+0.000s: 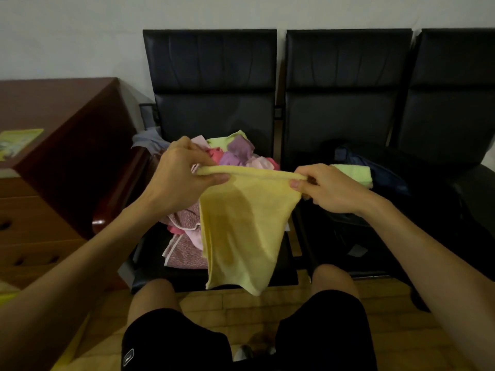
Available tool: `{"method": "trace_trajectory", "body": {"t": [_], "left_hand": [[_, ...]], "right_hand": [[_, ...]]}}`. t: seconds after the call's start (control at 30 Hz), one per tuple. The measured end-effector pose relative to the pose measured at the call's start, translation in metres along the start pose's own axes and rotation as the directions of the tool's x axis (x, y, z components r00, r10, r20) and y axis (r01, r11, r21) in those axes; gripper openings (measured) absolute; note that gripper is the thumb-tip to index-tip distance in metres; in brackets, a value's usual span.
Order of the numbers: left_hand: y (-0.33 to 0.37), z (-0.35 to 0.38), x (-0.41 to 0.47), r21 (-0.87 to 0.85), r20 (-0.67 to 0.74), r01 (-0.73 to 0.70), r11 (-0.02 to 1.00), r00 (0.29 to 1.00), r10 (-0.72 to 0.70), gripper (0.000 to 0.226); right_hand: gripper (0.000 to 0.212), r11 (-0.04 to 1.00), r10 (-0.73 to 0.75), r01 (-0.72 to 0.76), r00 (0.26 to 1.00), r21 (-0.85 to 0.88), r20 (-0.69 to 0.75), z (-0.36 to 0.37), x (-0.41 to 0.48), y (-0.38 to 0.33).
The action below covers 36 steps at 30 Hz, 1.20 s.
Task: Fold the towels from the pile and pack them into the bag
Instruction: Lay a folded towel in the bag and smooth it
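Towels are being folded in front of a row of black padded chairs that stands along the far wall, with a brown wooden desk to the left. On the seat of the left chair lies a loose pile of pink, purple, red and lime towels. On the seat of the middle chair, to the right, lies a dark open bag with one folded pale green towel on it.

A soft yellow terry towel hangs in the air, near the viewer and in front of the pile. Its top edge is stretched level between two hands and its lower end drops toward the person's knees. The left hand pinches the left top corner between thumb and curled fingers. The right hand pinches the right top corner between thumb and forefinger, its other fingers curled under.

The step in hand appears to be opening this towel out before its first fold. The task looks early, as most towels remain in the pile. Next, the two corners probably need to be brought together evenly, so the hanging cloth halves without twisting, before the towel goes right to the bag.
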<state>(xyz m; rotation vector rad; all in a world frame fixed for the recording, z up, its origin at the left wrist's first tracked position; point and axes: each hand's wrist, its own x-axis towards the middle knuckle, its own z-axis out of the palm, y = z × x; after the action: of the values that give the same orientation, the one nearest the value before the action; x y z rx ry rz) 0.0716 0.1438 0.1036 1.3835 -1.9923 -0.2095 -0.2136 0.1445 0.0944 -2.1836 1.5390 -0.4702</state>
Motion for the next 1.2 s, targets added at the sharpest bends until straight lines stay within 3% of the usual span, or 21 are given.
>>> {"method": "trace_trajectory", "body": {"t": [0.1, 0.17, 0.2, 0.27, 0.3, 0.33, 0.37, 0.4, 0.47, 0.5, 0.6, 0.67, 0.77, 0.8, 0.87, 0.93, 0.97, 1.0, 1.07, 1.1, 1.2], "left_hand": [[0.002, 0.007, -0.01, -0.29, 0.13, 0.046, 0.956, 0.991, -0.009, 0.018], [0.009, 0.013, -0.018, -0.475, 0.16, 0.081, 0.876, 0.987, -0.004, 0.024], [0.013, 0.016, -0.02, -0.513, 0.146, 0.086, 0.854, 0.989, -0.012, 0.028], [0.02, 0.023, -0.019, -0.548, 0.096, 0.09, 0.831, 0.994, -0.044, 0.033], [0.024, 0.026, -0.017, -0.56, 0.066, 0.096, 0.823, 0.995, -0.07, 0.033], [0.026, 0.029, -0.015, -0.575, 0.041, 0.102, 0.812, 0.994, -0.097, 0.032], [0.028, 0.031, -0.013, -0.587, 0.012, 0.102, 0.803, 0.993, -0.117, 0.031], [0.028, 0.034, -0.011, -0.592, -0.007, 0.107, 0.799, 0.991, -0.137, 0.029], [0.023, 0.038, -0.008, -0.593, -0.031, 0.136, 0.793, 0.981, -0.191, 0.026], [0.019, 0.04, -0.006, -0.591, -0.051, 0.148, 0.793, 0.974, -0.22, 0.023], [-0.004, 0.041, -0.001, -0.513, -0.132, 0.193, 0.836, 0.945, -0.299, 0.019], [-0.03, 0.047, 0.0, -0.347, -0.132, 0.279, 0.895, 0.931, -0.341, 0.026], [-0.066, 0.071, -0.01, -0.176, 0.017, 0.468, 0.866, 0.881, -0.473, 0.028], [-0.075, 0.08, -0.014, -0.21, 0.078, 0.524, 0.825, 0.85, -0.52, 0.03], [-0.074, 0.088, -0.019, -0.449, 0.194, 0.633, 0.631, 0.758, -0.623, 0.029], [-0.058, 0.086, -0.025, -0.685, 0.425, 0.689, 0.234, 0.64, -0.64, 0.037], [-0.047, 0.081, -0.031, -0.727, 0.561, 0.685, 0.038, 0.625, -0.543, 0.049], [-0.037, 0.077, -0.037, -0.748, 0.646, 0.649, -0.138, 0.665, -0.375, 0.065], [-0.021, 0.074, -0.05, -0.699, 0.672, 0.592, -0.4, 0.735, -0.087, 0.091], [-0.014, 0.074, -0.058, -0.664, 0.702, 0.598, -0.448, 0.705, -0.099, 0.096], [-0.019, 0.087, -0.08, -0.645, 0.747, 0.624, -0.442, 0.637, -0.191, 0.098]], "right_hand": [[0.035, 0.984, 0.001, -0.013, 0.997, 0.179, 0.071, 0.009, -0.008, 0.013], [0.031, 0.88, -0.01, -0.031, 0.996, 0.474, 0.085, 0.012, -0.014, 0.016], [0.028, 0.738, 0.001, -0.057, 0.997, 0.672, 0.083, 0.016, -0.017, 0.017], [0.033, 0.266, 0.056, -0.104, 0.994, 0.958, 0.093, 0.031, -0.022, 0.015], [0.044, 0.08, 0.028, -0.119, 0.993, 0.99, 0.117, 0.045, -0.025, 0.016], [0.059, -0.029, -0.004, -0.174, 0.985, 0.984, 0.174, 0.061, -0.029, 0.013], [0.071, -0.04, -0.026, -0.256, 0.966, 0.966, 0.256, 0.077, -0.033, 0.007], [0.078, 0.023, -0.017, -0.327, 0.945, 0.945, 0.328, 0.092, -0.036, 0.002], [0.061, 0.216, 0.06, -0.399, 0.916, 0.891, 0.396, 0.112, -0.041, -0.008], [0.052, 0.245, 0.083, -0.413, 0.91, 0.877, 0.405, 0.117, -0.042, -0.012], [0.076, 0.126, 0.093, -0.368, 0.929, 0.921, 0.359, 0.125, -0.045, -0.011], [0.077, -0.002, 0.084, -0.306, 0.949, 0.952, 0.305, 0.125, -0.047, -0.01], [0.088, -0.088, 0.087, -0.293, 0.95, 0.952, 0.301, 0.122, -0.047, -0.019], [0.089, -0.093, 0.084, -0.303, 0.947, 0.948, 0.311, 0.12, -0.047, -0.024], [0.057, -0.126, 0.078, -0.283, 0.953, 0.951, 0.294, 0.114, -0.047, -0.033], [0.033, -0.138, 0.12, -0.256, 0.955, 0.957, 0.272, 0.103, -0.048, -0.042], [0.034, -0.135, 0.135, -0.239, 0.957, 0.962, 0.257, 0.097, -0.048, -0.044], [0.035, -0.134, 0.142, -0.215, 0.962, 0.967, 0.234, 0.093, -0.048, -0.045], [0.036, -0.143, 0.154, -0.175, 0.968, 0.974, 0.196, 0.087, -0.046, -0.047], [0.035, -0.147, 0.172, -0.163, 0.967, 0.976, 0.187, 0.085, -0.045, -0.046], [0.036, -0.153, 0.19, -0.161, 0.963, 0.975, 0.189, 0.082, -0.041, -0.048]]}}
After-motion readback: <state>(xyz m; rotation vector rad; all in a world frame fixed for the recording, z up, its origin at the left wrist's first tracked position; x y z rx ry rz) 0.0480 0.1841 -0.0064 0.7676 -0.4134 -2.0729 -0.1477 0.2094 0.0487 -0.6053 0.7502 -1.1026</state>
